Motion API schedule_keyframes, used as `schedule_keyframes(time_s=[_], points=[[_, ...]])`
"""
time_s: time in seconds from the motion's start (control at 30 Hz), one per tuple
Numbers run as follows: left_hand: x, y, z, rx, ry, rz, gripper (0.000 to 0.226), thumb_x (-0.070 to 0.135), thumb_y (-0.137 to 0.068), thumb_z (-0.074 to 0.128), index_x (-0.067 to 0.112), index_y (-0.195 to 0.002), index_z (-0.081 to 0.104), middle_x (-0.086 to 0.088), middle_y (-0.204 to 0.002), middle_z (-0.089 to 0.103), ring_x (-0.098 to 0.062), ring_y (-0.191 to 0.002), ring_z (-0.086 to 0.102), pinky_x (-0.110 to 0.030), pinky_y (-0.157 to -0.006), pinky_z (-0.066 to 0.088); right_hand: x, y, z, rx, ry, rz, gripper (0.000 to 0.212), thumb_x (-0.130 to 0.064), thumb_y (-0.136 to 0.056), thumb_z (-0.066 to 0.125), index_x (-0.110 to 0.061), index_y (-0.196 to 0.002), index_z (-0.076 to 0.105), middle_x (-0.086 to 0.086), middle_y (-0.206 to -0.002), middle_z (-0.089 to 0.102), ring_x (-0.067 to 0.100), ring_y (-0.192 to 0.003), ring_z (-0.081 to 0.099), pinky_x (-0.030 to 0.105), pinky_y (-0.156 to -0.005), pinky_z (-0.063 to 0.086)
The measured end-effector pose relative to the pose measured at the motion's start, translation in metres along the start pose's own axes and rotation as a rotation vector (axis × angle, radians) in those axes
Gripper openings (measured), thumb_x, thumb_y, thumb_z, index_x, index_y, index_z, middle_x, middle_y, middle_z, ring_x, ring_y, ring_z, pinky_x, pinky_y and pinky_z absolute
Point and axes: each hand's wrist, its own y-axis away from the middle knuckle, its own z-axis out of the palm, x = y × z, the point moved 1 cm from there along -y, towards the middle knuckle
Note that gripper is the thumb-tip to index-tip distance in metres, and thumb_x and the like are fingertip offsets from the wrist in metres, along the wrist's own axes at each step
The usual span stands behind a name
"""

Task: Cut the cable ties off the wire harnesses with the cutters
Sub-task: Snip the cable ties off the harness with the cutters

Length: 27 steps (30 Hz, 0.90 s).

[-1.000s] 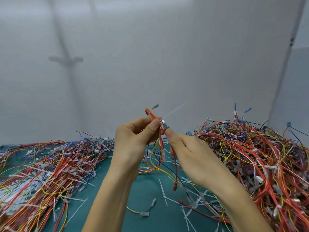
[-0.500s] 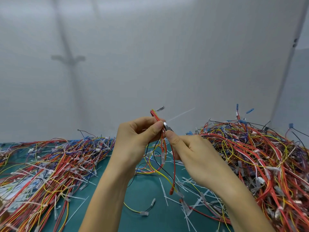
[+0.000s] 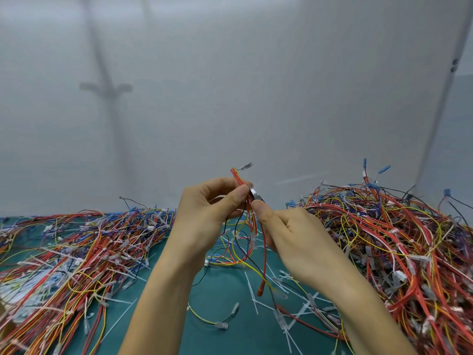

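My left hand (image 3: 204, 216) pinches a small wire harness (image 3: 263, 252) of red, yellow and black wires and holds it up above the green mat (image 3: 230, 339). The harness's loose ends hang down below my fingers. My right hand (image 3: 294, 234) grips small metal cutters (image 3: 254, 194), whose jaws sit against the harness right beside my left thumb. Most of the cutters is hidden in my right hand. A thin white cable tie (image 3: 302, 178) shows as a blurred streak in the air to the right of the cutters, apart from the harness.
A large heap of wire harnesses (image 3: 396, 239) rises on the right, and a flatter heap (image 3: 76, 247) spreads over the left. Several cut white ties (image 3: 252, 290) and a few loose wires lie on the mat between them. A white wall stands close behind.
The white tie that stuck out from the harness top has come off and now hangs in the air to the right. Both hands have stayed together, shifted slightly.
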Motion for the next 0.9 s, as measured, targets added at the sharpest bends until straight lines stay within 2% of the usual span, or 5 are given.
schedule_keyframes(time_s=[0.27,0.47,0.57,0.73,0.9], points=[[0.0,-0.004,-0.009,0.165,0.092,-0.041,0.009,0.02,-0.088,0.067,0.016,-0.091,0.076,0.01,-0.073,0.07,-0.004,-0.06,0.063,-0.015,-0.052,0.05,0.003,-0.005,-0.005,0.068,-0.56,0.205,0.067,-0.076,-0.074,0.043,-0.014,-0.057,0.063,0.002,-0.052,0.058,0.017,-0.045,0.046,0.034,-0.052,0.04],[-0.003,-0.003,-0.011,0.13,0.181,-0.056,0.023,0.008,-0.082,0.07,0.009,-0.105,0.072,-0.003,-0.088,0.069,-0.011,-0.068,0.07,-0.019,-0.058,0.054,-0.005,0.002,-0.008,-0.021,-0.638,0.149,0.049,-0.055,-0.071,0.067,-0.007,-0.08,0.073,-0.001,-0.071,0.075,0.02,-0.045,0.047,0.024,-0.051,0.044],[-0.003,-0.002,-0.007,0.09,0.21,-0.039,0.03,0.005,-0.078,0.07,0.007,-0.107,0.07,-0.007,-0.091,0.069,-0.017,-0.071,0.072,-0.023,-0.063,0.057,-0.006,0.002,-0.006,0.015,-0.596,0.107,0.026,-0.039,-0.078,0.075,-0.014,-0.077,0.073,-0.003,-0.071,0.075,-0.002,-0.049,0.055,0.016,-0.058,0.043],[-0.003,0.003,0.002,-0.194,-0.008,-0.022,0.041,-0.007,-0.089,0.06,0.008,-0.127,0.061,-0.007,-0.118,0.07,-0.02,-0.104,0.07,-0.027,-0.083,0.058,0.0,-0.002,-0.003,0.129,-0.611,0.058,0.019,-0.036,-0.079,0.078,-0.019,-0.072,0.072,-0.01,-0.053,0.065,-0.002,-0.039,0.049,0.007,-0.043,0.034],[0.004,0.01,0.005,-0.491,-0.176,-0.045,0.049,-0.01,-0.099,0.039,0.025,-0.122,0.063,0.002,-0.124,0.068,-0.007,-0.113,0.063,-0.018,-0.097,0.048,0.01,-0.006,0.002,0.206,-0.571,0.094,0.016,-0.037,-0.08,0.077,-0.022,-0.077,0.072,0.007,-0.067,0.071,0.011,-0.051,0.051,0.025,-0.053,0.04]])
